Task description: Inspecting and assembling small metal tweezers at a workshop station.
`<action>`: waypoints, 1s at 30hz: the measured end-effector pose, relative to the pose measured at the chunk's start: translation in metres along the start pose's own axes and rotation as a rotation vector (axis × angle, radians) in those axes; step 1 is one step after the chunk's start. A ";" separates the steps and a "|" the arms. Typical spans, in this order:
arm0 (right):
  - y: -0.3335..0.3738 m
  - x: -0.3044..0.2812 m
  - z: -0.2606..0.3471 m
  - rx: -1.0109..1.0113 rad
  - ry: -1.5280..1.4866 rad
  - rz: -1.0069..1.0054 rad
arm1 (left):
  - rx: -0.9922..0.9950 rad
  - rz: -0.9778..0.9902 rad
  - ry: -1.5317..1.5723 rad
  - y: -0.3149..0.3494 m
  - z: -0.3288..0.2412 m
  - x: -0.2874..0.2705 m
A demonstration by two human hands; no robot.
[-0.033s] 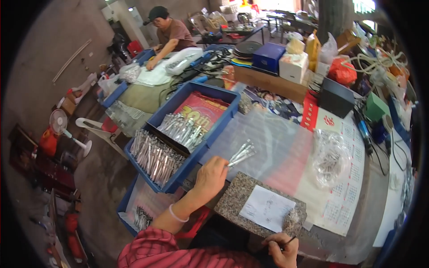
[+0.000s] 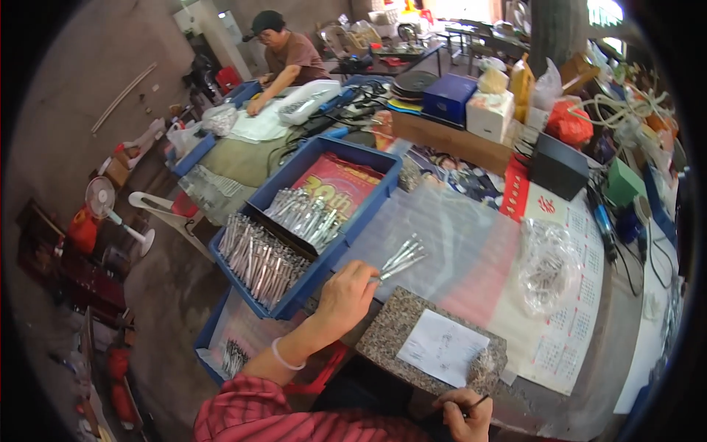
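My left hand (image 2: 347, 298), with a pale band on its wrist, pinches a small fan of thin silver metal rods (image 2: 403, 258) above a clear plastic sheet. Beside it stands a blue plastic tray (image 2: 300, 300) with a divider. Many similar rods (image 2: 265, 259) fill its near compartment, and more rods (image 2: 305, 215) lie in the far one on a red printed packet (image 2: 339, 179). At the lower edge my right hand (image 2: 464, 414) grips a thin dark stick-like tool (image 2: 477, 402); its kind is unclear. Near it, a marked white paper sheet (image 2: 442, 346) lies on a speckled stone slab (image 2: 383, 324).
A clear plastic bag of small parts (image 2: 549, 267) rests on a calendar sheet (image 2: 508, 340) to the right. Boxes, a blue one (image 2: 449, 97) among them, and cables line the back. Across the table a person (image 2: 289, 62) works. Another blue tray (image 2: 210, 346) sits lower left.
The whole view has shifted slightly. The rods in my left hand are fanned a little wider; both hands keep their grips.
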State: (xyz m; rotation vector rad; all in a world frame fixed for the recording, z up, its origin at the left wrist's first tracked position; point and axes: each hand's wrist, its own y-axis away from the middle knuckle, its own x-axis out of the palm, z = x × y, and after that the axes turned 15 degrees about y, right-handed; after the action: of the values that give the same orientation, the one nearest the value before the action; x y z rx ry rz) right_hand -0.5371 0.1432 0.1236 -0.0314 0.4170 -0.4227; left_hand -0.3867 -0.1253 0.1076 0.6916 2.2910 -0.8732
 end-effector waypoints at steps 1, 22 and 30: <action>-0.001 -0.001 0.001 -0.007 0.021 0.015 | 0.039 0.010 0.001 -0.003 -0.011 -0.019; 0.002 0.019 0.001 0.105 0.130 -0.007 | -0.272 0.751 -0.271 -0.121 0.137 -0.081; -0.002 0.022 0.001 0.142 0.189 0.001 | -0.290 1.011 -0.359 -0.119 0.118 -0.083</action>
State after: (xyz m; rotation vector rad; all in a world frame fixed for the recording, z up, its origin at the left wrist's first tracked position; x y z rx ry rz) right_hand -0.5188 0.1326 0.1164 0.1478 0.5718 -0.4548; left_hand -0.3659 -0.3081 0.1403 1.2512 1.4011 -0.1491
